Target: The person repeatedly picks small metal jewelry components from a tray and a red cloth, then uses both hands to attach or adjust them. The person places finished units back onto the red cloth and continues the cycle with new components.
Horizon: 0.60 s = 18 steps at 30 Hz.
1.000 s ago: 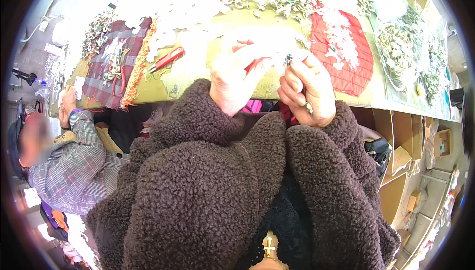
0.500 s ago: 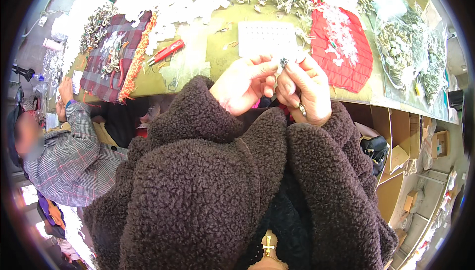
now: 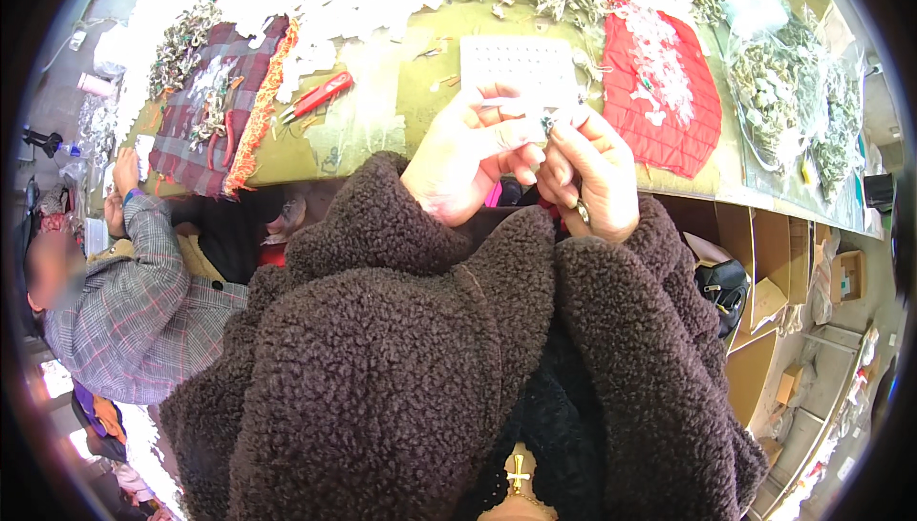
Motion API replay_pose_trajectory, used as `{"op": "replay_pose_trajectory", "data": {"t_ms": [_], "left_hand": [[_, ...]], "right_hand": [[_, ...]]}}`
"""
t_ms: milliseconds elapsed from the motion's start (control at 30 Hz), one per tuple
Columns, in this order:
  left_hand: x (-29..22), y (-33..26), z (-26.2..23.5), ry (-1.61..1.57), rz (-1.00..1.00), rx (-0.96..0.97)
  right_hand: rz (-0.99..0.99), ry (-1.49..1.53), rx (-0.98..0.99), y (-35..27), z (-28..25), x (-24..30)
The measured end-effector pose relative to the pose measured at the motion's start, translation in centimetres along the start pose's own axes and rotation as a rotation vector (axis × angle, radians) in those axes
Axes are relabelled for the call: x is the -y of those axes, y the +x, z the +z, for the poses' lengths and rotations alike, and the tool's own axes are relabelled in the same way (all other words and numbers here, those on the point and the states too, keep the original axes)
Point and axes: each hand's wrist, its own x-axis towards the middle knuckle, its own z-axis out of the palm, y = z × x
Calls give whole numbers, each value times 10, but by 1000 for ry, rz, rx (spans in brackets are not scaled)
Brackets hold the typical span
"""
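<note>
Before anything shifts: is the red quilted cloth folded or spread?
Spread: the red quilted cloth lies flat, white scraps scattered over it.

The left hand (image 3: 458, 156) and right hand (image 3: 602, 177) hover close together, fingers (image 3: 576, 148) bent, tips near each other

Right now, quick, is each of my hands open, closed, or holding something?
Left hand: partly curled beside a small dark piece; grip can't be told.
Right hand: closed, pinching that small dark piece.

Workpiece (image 3: 547, 124) between left hand (image 3: 463, 153) and right hand (image 3: 594, 177) — panel (image 3: 516, 55) beyond, hand tool (image 3: 322, 93) left, cloth (image 3: 695, 144) right, bag (image 3: 764, 77) farther right.
</note>
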Motion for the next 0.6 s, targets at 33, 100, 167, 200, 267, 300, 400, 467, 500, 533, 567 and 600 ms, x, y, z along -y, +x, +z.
{"op": "replay_pose_trajectory", "data": {"t_ms": [33,100,167,200,267,300,400,467,500,533,567,600], "left_hand": [[1,1,-1,-21,-46,-14],[1,1,-2,-66,-129,-37],[1,2,-2,-27,-146,-22],[0,1,-2,-2,-163,-45],[-1,-1,2,55,-153,8],[-2,-2,4,85,-151,22],[-12,-6,9,315,-131,33],[-21,-9,11,503,-100,41],[-25,-10,12,596,-80,46],[-28,-11,11,626,-84,54],[-31,-11,11,657,-88,62],[-32,-11,11,689,-81,73]], "right_hand": [[-2,-15,-4,0,0,-1],[-22,-48,-13,0,-1,-2],[-56,-85,-18,-1,-2,-3],[-53,-54,-12,-1,-2,-3],[-46,16,9,-1,-3,-4],[-40,6,8,-1,-3,-4],[-58,-89,7,-2,-2,-4],[-103,-256,5,-3,-2,-2],[-91,-284,3,-3,-2,-1],[-74,-316,8,-4,-2,1],[-61,-346,31,-4,-3,4],[-39,-231,62,-5,-4,6]]}}
